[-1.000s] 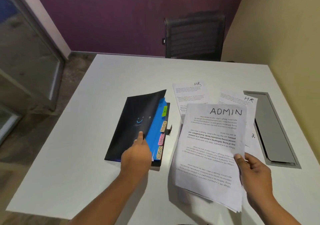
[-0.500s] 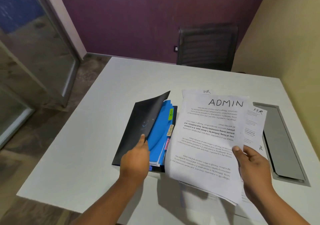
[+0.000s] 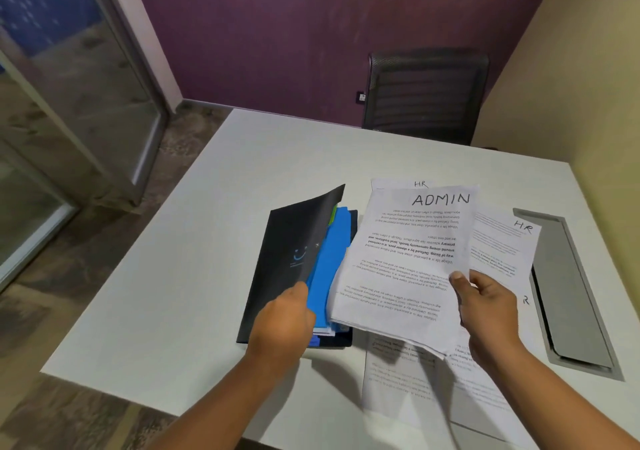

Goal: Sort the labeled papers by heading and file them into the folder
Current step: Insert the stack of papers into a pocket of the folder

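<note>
Grips the raised front cover of the black plastic folder [image 3: 294, 241] with the left hand [image 3: 282, 321], fingers curled round the cover's near edge. Folder flat on the white rectangular table [image 3: 225, 224], spine to the left, cover tilted up and open toward the right, bright blue divider sheets [image 3: 329, 262] showing inside, a green tab [image 3: 333, 212] at their far end.

Pinches a thin stack of white printed sheets headed ADMIN [image 3: 408, 259] with the right hand [image 3: 485, 307]: thumb flat on top near the right edge, other fingers underneath and mostly hidden. Stack held above the table, its left edge over the folder's open side and the blue dividers; touching them or not, cannot tell. Heading at the far end, printed text upside down to the camera.

More paper flat on the table: a far white sheet headed HR [image 3: 420, 183] peeping out beyond the stack, a second white sheet headed HR [image 3: 502, 241] to the right, further loose printed sheets [image 3: 415, 380] at the near edge. Right of the papers, a grey metal cable hatch [image 3: 571, 293] set into the tabletop. Beyond the table, a black mesh office chair [image 3: 426, 99] against the purple wall.
</note>
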The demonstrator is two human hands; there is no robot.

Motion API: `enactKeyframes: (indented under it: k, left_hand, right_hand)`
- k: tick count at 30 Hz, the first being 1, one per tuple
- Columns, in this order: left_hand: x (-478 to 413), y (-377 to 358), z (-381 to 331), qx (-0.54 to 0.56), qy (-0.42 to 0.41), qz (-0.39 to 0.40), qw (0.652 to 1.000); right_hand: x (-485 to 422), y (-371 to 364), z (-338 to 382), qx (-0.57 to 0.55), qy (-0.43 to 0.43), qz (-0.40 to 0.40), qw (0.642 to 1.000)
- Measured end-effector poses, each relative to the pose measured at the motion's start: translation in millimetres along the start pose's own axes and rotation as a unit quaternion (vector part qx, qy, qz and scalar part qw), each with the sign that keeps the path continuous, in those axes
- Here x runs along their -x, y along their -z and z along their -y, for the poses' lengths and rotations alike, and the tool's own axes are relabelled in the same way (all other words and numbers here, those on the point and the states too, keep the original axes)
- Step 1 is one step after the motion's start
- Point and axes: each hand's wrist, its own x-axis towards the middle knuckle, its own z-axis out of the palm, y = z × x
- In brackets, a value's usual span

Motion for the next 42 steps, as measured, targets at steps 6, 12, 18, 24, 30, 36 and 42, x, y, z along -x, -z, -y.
enactKeyframes:
  k: [6,12,18,24,30,36,42]
  left_hand:
    - [5.9,-1.0,-0.1,0.085,-0.031,-0.008,0.996]
    - [13.5,-1.7,1.0,0.117,-0.072,-0.076,0.988]
    - [19.7,-4.0,0.7,0.124,-0.081,-0.132,0.980]
    - [19.3,-5.9,2.1,0.113,-0.092,-0.158,0.977]
    - [19.8,-11.5,6.3,0.115,-0.125,-0.166,0.971]
    - [30.5,-2.4,-4.4,0.112,-0.116,-0.106,0.981]
    - [35.4,3.4,-17.0,0.118,-0.066,-0.022,0.991]
  right_hand:
    - [-6.6,-20.6,1.3,0.016,-0.016,0.012,1.000]
    - [-15.2,-32.8,7.7,0.172,0.071,0.010,0.983]
    - [-11.9,-44.2,23.5,0.287,0.200,0.038,0.936]
    - [-10.1,-61.0,22.3,0.326,0.173,0.080,0.926]
    - [-6.6,-68.6,26.3,0.334,0.151,0.114,0.923]
    - [-15.1,-94.7,19.5,0.319,0.086,0.137,0.934]
    - [-2.2,-114.1,2.6,0.369,0.102,0.176,0.907]
